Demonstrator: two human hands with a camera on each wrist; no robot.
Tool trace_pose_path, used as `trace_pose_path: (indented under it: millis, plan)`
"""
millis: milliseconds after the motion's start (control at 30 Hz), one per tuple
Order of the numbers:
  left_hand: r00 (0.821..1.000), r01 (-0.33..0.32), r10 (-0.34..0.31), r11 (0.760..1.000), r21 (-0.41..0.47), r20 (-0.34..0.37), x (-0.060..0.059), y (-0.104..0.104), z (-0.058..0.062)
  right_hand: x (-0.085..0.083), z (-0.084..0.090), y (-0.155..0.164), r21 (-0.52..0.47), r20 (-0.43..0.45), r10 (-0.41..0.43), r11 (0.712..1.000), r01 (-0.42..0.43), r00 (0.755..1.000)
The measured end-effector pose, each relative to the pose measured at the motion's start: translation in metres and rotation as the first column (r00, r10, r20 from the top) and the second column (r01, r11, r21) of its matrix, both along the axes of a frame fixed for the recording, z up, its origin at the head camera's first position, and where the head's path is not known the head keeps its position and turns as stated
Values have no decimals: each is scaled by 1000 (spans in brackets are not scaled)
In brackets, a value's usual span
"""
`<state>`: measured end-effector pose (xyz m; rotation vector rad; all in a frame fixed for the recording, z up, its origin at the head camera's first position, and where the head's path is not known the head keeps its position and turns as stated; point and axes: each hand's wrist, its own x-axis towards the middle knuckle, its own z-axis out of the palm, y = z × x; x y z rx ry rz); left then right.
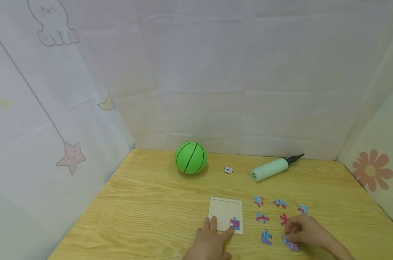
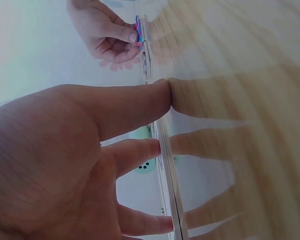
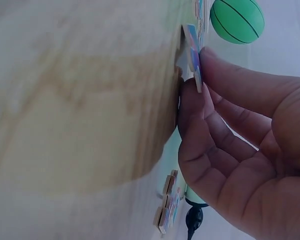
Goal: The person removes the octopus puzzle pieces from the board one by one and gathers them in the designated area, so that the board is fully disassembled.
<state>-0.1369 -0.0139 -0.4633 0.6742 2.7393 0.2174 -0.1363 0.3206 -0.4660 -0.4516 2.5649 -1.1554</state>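
My left hand (image 1: 216, 231) lies with straight fingers on the near edge of a white puzzle tray (image 1: 224, 209), its thumb beside the one pink-and-blue piece (image 1: 234, 223) set in the tray's near right corner. The left wrist view shows those fingers (image 2: 140, 102) pressing flat on the tray's rim (image 2: 166, 150). Right of the tray, my right hand (image 1: 300, 231) pinches a loose puzzle piece (image 1: 290, 245) between thumb and fingers. In the right wrist view that piece (image 3: 193, 52) is tilted up off the wood. Several more loose pieces (image 1: 262, 217) lie around it.
On the wooden table (image 1: 151, 209), a green ball (image 1: 190, 157) sits at the back, with a small white chip (image 1: 228, 169) and a mint hand pump (image 1: 270, 169) to its right. Cloth walls close in the left, back and right sides.
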Motion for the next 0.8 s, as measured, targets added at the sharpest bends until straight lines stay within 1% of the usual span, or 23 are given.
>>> trace_pose_path:
  millis: [300, 433, 533, 667, 800]
  plan:
    - [1000, -2, 2, 1000, 5, 10, -1, 0, 0, -2, -1, 1, 66, -27, -16, 998, 18, 1000]
    - [1000, -9, 9, 1000, -2, 24, -1, 0, 0, -3, 0, 1, 86, -66, -14, 996, 20, 998]
    - [1000, -12, 12, 1000, -8, 29, -1, 1, 1, -5, 3, -1, 89, -126, 5, 996, 6, 992]
    - [1000, -8, 8, 1000, -15, 13, -1, 1, 1, -10, 9, -8, 69, -191, 34, 997, -21, 981]
    - [1000, -1, 1, 1000, -20, -10, -1, 1, 0, -16, 14, -22, 44, -228, 62, 998, -53, 972]
